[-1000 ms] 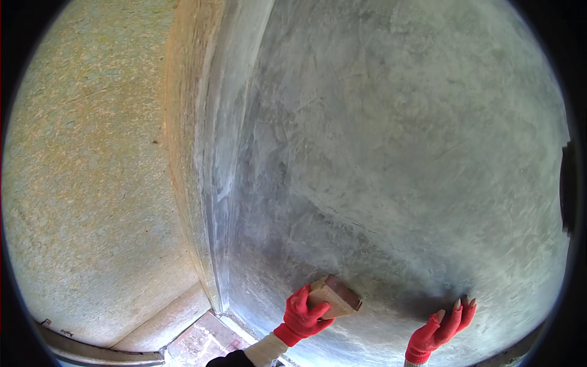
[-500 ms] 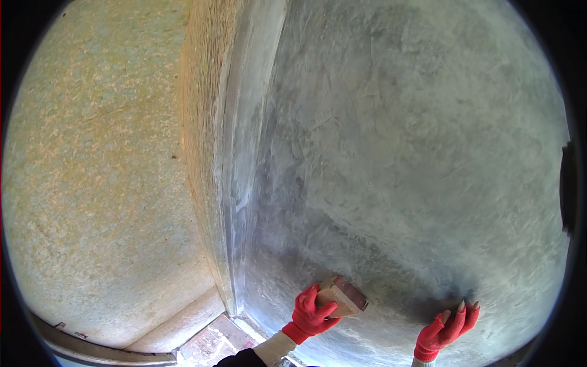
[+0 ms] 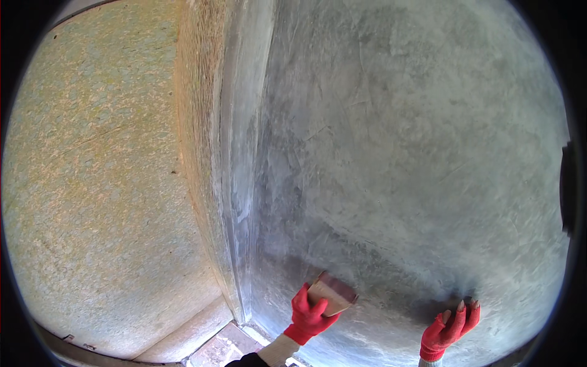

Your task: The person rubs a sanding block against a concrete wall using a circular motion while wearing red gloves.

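My left hand [image 3: 310, 317], in a red-coated glove with a white cuff, is closed round a sanding block [image 3: 333, 295]. The block looks like a pale rectangular piece with reddish-brown abrasive paper along its far side. It is tilted against the lower part of a grey, smeared plaster wall [image 3: 391, 153]. To the right, my right hand [image 3: 451, 330] wears a matching red glove with bare fingertips showing. Its fingers are spread and rest on the wall beside a dark shadow, holding nothing.
A pale vertical edge strip [image 3: 237, 159] borders the grey wall on its left. Past it stands a rough yellowish wall [image 3: 110, 183]. Reddish, white-stained floor [image 3: 223, 348] shows at the bottom.
My left hand has slid the sanding block a little left along the wall, and the block has turned slightly. My right hand stays in about the same place on the wall.
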The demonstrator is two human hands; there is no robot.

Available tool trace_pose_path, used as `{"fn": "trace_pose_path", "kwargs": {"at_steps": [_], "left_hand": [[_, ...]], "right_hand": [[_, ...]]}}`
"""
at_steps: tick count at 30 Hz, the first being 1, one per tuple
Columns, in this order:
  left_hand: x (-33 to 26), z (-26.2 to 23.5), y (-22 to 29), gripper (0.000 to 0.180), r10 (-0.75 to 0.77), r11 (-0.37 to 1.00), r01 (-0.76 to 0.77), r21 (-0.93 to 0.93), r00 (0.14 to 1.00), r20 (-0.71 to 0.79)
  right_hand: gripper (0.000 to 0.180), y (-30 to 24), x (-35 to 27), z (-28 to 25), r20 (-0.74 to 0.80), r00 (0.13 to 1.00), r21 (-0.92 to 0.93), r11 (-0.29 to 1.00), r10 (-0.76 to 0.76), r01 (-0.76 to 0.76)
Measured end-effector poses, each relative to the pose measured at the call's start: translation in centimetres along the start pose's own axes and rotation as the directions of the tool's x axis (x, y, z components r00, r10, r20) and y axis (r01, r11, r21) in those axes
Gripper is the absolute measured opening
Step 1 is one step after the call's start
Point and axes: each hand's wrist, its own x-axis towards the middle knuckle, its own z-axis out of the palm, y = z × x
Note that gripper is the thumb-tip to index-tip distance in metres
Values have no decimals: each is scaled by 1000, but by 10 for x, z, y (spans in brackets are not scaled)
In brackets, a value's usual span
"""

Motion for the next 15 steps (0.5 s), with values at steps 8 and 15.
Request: {"fn": "trace_pose_path", "kwargs": {"at_steps": [8,15], "left_hand": [[181,-23,28,93,55,998,-55,-4,998,42],[34,-8,-26,88,11,1000,-13,-21,998,-63]], "right_hand": [[34,4,-4,-4,-2,999,-54,997,-46,45],[31,-3,0,-1,-6,999,-29,999,-45,45]]}}
